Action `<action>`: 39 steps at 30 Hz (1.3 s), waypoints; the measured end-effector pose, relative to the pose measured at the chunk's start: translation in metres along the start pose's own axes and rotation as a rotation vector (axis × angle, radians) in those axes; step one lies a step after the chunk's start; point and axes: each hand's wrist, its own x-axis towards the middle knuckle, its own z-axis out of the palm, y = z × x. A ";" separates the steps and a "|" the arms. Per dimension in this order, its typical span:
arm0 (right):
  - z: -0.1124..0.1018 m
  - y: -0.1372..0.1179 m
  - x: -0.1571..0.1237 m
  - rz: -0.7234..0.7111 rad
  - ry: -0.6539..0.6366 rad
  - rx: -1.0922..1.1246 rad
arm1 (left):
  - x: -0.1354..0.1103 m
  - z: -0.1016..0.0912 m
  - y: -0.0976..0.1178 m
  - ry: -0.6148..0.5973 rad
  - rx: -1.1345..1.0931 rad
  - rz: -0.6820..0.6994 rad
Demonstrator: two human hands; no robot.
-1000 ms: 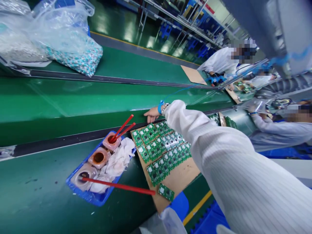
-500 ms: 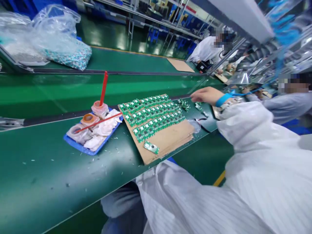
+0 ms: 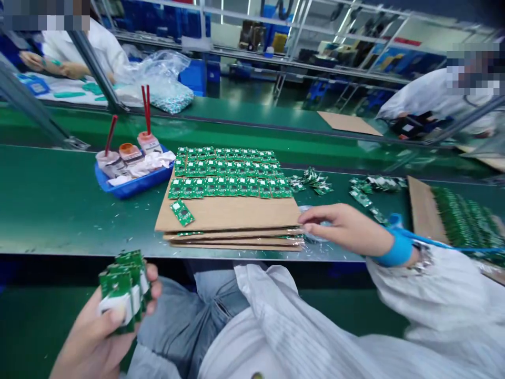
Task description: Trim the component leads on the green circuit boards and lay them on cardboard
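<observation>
In the head view, my left hand (image 3: 94, 329) grips a bundle of green circuit boards (image 3: 124, 287) tightly, the boards standing roughly upright with their long axis rising from my palm, below the edge of the green assembly belt (image 3: 59, 210). My right hand (image 3: 343, 226) is open, fingers extended just beside the cardboard stack (image 3: 229, 221). It is the nearer hand to the heap of loose boards (image 3: 311, 181), which lies ahead and slightly left of it.

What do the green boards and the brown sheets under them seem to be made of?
The green circuit boards are probably fibreglass under a glossy green coating, going by their sheen. The brown sheets look like matte cardboard, from their dull surface and paper-like edges.
</observation>
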 end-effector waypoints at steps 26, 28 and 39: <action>0.166 -0.149 0.126 -0.270 -0.070 -0.401 | 0.023 -0.040 0.024 -0.161 0.091 -0.124; 0.167 -0.150 0.120 -0.247 0.007 -0.303 | 0.026 -0.038 0.023 -0.192 0.118 -0.099; 0.171 -0.181 0.051 0.015 -0.208 0.890 | 0.025 0.043 0.033 0.184 0.844 0.344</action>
